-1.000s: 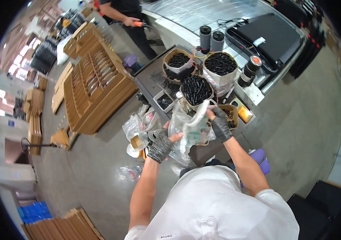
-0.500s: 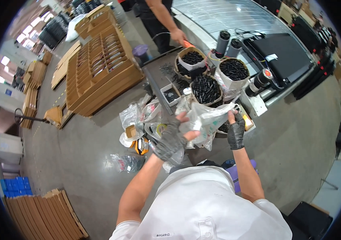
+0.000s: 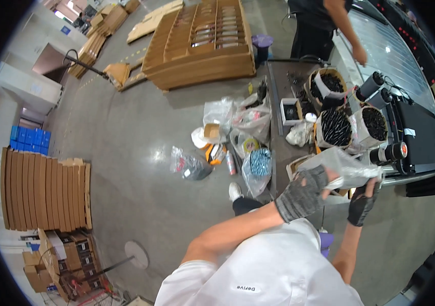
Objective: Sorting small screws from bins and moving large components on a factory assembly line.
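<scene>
A translucent white plastic bag (image 3: pixel 347 164) is stretched between my two hands over the near end of the workbench (image 3: pixel 279 168). My right hand (image 3: pixel 363 205), in a dark grey fingerless glove, pinches the bag's right edge between thumb and fingers. At the bag's left side, my left hand (image 3: pixel 304 193), gloved alike, has its fingers curled against the plastic; part of its grip is hidden. Just beyond the bag stand sacks filled with small black parts: one sack (image 3: pixel 335 127) in the middle, another sack (image 3: pixel 373 125) to its right and a third sack (image 3: pixel 327 86) farther back.
Black cylinders (image 3: pixel 371 86) stand by a metal-framed conveyor (image 3: pixel 391 46) on the right. A small white box (image 3: pixel 291 111) lies on the bench. Filled plastic bags (image 3: pixel 257 171) sit on the floor left of it. Beyond are a partitioned carton (image 3: pixel 202 66) and a standing co-worker (image 3: pixel 319 28).
The view has swung left, so the bench now appears farther right. My left hand has moved from open beside the bag to against it. The co-worker's hand has left the orange object.
</scene>
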A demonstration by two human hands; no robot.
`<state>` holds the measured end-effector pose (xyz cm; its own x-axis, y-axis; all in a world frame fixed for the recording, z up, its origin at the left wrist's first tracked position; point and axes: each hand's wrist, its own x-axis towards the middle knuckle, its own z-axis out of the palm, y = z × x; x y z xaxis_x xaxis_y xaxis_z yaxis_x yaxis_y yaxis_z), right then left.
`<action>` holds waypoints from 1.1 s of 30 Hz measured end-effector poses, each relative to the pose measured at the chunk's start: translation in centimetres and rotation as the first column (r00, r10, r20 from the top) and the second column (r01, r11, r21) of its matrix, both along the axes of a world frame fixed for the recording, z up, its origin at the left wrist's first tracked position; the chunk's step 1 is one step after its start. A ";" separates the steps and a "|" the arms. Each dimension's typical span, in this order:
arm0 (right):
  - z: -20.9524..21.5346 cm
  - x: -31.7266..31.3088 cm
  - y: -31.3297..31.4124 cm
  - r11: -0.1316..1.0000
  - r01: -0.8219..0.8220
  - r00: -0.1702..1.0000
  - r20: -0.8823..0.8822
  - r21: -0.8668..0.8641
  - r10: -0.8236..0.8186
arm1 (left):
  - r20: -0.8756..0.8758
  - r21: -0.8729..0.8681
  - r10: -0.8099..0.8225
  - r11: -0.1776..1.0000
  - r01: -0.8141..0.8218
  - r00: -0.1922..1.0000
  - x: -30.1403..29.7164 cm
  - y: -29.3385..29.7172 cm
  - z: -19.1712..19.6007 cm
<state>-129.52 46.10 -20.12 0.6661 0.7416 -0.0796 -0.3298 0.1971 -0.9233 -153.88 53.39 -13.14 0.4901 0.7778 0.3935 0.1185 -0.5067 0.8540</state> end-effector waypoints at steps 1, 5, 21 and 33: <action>1.2 0.1 -0.3 0.997 -0.058 0.998 -0.010 0.055 0.058 | 0.056 0.049 0.001 0.999 -0.004 0.998 0.1 -0.4 1.1; -2.5 0.0 -1.1 0.976 -0.187 0.938 0.276 -0.111 0.212 | 0.049 0.080 -0.025 0.997 0.021 0.998 0.9 -0.1 -3.1; -17.1 3.1 -5.3 0.811 0.180 0.253 0.823 -0.557 0.509 | 0.110 -0.054 -0.420 0.902 0.428 0.901 1.9 -4.5 -0.8; -13.9 0.9 -4.4 0.884 0.150 0.511 0.800 -0.442 0.313 | -0.145 -0.294 -0.099 0.954 0.053 0.984 3.4 0.7 -14.2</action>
<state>-128.65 41.67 -33.98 0.5192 0.8370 0.1728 0.6422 -0.2487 -0.7251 -150.51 54.06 -27.35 0.5893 0.8046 0.0722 0.2332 -0.2550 0.9384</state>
